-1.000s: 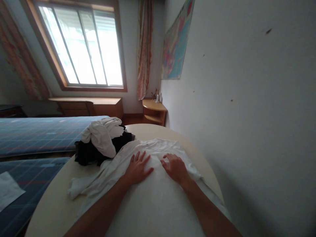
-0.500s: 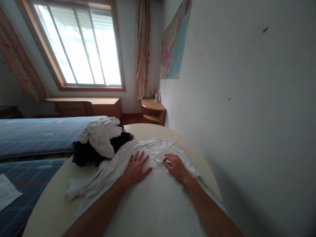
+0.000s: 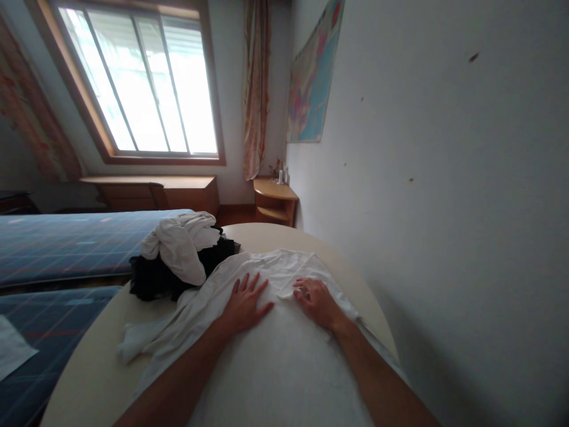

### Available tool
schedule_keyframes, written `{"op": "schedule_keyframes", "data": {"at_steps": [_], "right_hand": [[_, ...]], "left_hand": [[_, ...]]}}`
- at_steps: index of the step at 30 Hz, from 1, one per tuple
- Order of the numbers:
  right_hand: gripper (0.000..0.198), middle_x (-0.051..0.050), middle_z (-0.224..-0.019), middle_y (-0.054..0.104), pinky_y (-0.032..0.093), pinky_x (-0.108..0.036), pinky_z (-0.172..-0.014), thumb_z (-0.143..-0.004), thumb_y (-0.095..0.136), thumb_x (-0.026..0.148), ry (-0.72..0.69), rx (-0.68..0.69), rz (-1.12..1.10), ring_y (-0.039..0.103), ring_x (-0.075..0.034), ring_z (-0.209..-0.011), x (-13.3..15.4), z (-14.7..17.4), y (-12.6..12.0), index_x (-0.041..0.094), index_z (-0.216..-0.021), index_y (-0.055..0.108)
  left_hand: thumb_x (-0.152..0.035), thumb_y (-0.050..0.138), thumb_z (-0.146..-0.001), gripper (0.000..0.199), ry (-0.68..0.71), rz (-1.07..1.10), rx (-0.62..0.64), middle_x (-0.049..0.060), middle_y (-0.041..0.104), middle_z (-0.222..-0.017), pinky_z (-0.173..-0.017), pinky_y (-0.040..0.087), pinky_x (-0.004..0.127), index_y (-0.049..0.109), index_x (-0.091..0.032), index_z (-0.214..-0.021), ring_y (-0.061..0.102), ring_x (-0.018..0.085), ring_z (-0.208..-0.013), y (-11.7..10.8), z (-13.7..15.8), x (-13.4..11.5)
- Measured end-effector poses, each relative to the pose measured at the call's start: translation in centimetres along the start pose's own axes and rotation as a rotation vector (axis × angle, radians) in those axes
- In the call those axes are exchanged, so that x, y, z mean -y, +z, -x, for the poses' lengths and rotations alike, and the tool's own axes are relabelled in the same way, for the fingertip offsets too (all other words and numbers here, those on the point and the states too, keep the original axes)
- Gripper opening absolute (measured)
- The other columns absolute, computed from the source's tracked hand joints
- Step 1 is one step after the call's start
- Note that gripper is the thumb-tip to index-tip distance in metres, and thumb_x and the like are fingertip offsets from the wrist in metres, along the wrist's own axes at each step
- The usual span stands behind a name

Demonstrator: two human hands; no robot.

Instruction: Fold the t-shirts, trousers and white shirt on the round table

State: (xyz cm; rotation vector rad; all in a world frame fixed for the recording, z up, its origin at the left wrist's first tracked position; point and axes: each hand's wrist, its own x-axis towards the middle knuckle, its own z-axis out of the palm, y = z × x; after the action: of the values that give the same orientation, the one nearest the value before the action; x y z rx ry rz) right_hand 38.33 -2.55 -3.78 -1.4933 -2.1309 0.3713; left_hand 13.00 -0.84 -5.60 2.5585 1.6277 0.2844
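A white shirt (image 3: 271,367) lies spread over the round table, a sleeve stretching out to the left and its collar area away from me. My left hand (image 3: 246,302) rests flat on the upper part of the shirt, fingers spread. Close by on the right, my right hand (image 3: 315,301) has its fingers curled together at a fold of cloth near the collar, closed on the shirt. The fingertips partly hide that bit of cloth.
Left of the shirt is a heap of black clothes (image 3: 153,279) with a crumpled white garment (image 3: 182,243) on top. The cream round table (image 3: 89,362) stands beside the wall (image 3: 444,237). Beds with blue plaid covers (image 3: 75,243) are at left; a corner shelf (image 3: 275,190) stands beyond.
The fold beside my right fingers now lies lower and nearer to me, and those fingers have curled a little more. My left hand stays in place.
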Motion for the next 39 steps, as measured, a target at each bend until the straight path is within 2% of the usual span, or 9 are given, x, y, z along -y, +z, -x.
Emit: {"op": "schedule_keyframes", "data": {"at_steps": [3,6,9,14,20,26,31,35,39], "right_hand": [[0.046,-0.009,-0.138,0.057,0.018,-0.055,-0.116,-0.088,0.057,0.054,-0.057,0.042,0.074,0.047,-0.029,-0.132,0.3,0.4,0.2,0.025,-0.124,0.061],[0.051,-0.013,-0.135,0.057,0.028,-0.047,-0.113,-0.083,0.065,0.048,-0.122,-0.013,0.129,0.048,-0.028,-0.128,0.9,0.6,0.9,0.021,-0.126,0.055],[0.030,-0.012,-0.122,0.062,0.040,-0.037,-0.102,-0.085,0.061,0.030,-0.084,-0.077,0.189,0.055,-0.025,-0.115,1.8,0.5,1.5,0.019,-0.113,0.057],[0.011,-0.008,-0.102,0.068,0.042,-0.029,-0.089,-0.084,0.055,0.017,-0.008,-0.109,0.272,0.059,-0.022,-0.099,2.7,0.3,0.8,0.019,-0.092,0.063],[0.033,-0.004,-0.081,0.070,0.041,-0.025,-0.073,-0.097,0.043,0.032,-0.032,-0.082,0.177,0.062,-0.017,-0.078,2.3,0.7,-0.6,0.020,-0.076,0.065],[0.029,-0.005,-0.102,0.073,0.044,-0.025,-0.079,-0.096,0.040,0.027,0.105,-0.077,0.026,0.066,-0.017,-0.090,0.5,0.4,-4.0,0.021,-0.104,0.067],[0.029,-0.008,-0.099,0.070,0.044,-0.026,-0.083,-0.075,0.049,0.009,0.178,0.116,0.153,0.063,-0.019,-0.089,-3.6,2.5,-8.2,0.017,-0.095,0.067],[0.040,-0.009,-0.106,0.066,0.046,-0.029,-0.088,-0.063,0.059,0.012,0.155,0.343,0.094,0.061,-0.022,-0.098,-5.7,5.4,-10.1,0.015,-0.102,0.067],[0.033,-0.008,-0.102,0.066,0.046,-0.030,-0.086,-0.068,0.057,0.016,0.124,0.327,0.077,0.061,-0.021,-0.094,-6.2,7.0,-10.5,0.017,-0.099,0.067]], "left_hand": [[-0.066,0.040,-0.092,0.069,-0.001,0.000,0.002,0.005,0.022,-0.163,-0.118,0.015,0.055,0.037,-0.031,-0.151,0.016,0.036,-0.149,-0.1,0.0,0.0],[-0.066,0.041,-0.092,0.069,0.000,-0.001,-0.003,0.005,0.022,-0.163,-0.118,0.015,0.055,0.037,-0.030,-0.151,0.015,0.036,-0.149,-0.1,0.0,-0.1],[-0.066,0.040,-0.092,0.070,0.001,-0.001,0.006,0.006,0.022,-0.163,-0.119,0.015,0.055,0.036,-0.030,-0.152,0.015,0.036,-0.149,-0.2,0.0,-0.1],[-0.067,0.040,-0.092,0.071,-0.007,-0.005,0.018,0.006,0.022,-0.163,-0.119,0.014,0.055,0.037,-0.029,-0.151,0.015,0.037,-0.149,-0.3,0.0,-0.2],[-0.069,0.039,-0.092,0.072,-0.001,0.003,0.015,0.006,0.021,-0.163,-0.119,0.013,0.055,0.036,-0.030,-0.152,0.013,0.036,-0.150,-0.1,-0.1,0.0],[-0.068,0.038,-0.093,0.071,0.002,0.003,0.028,0.006,0.021,-0.163,-0.119,0.013,0.055,0.035,-0.030,-0.152,0.013,0.036,-0.150,-0.2,-0.1,0.0],[-0.068,0.038,-0.093,0.071,0.005,-0.001,0.023,0.005,0.019,-0.164,-0.119,0.012,0.055,0.034,-0.030,-0.152,0.012,0.036,-0.150,0.1,-0.1,0.1],[-0.069,0.036,-0.092,0.071,0.005,0.002,0.029,0.005,0.018,-0.164,-0.119,0.011,0.055,0.034,-0.031,-0.153,0.011,0.037,-0.150,0.3,-0.2,0.2],[-0.068,0.036,-0.093,0.072,0.003,-0.002,0.035,0.005,0.018,-0.164,-0.119,0.012,0.056,0.032,-0.031,-0.153,0.011,0.037,-0.150,-0.1,-0.2,0.0]]}}
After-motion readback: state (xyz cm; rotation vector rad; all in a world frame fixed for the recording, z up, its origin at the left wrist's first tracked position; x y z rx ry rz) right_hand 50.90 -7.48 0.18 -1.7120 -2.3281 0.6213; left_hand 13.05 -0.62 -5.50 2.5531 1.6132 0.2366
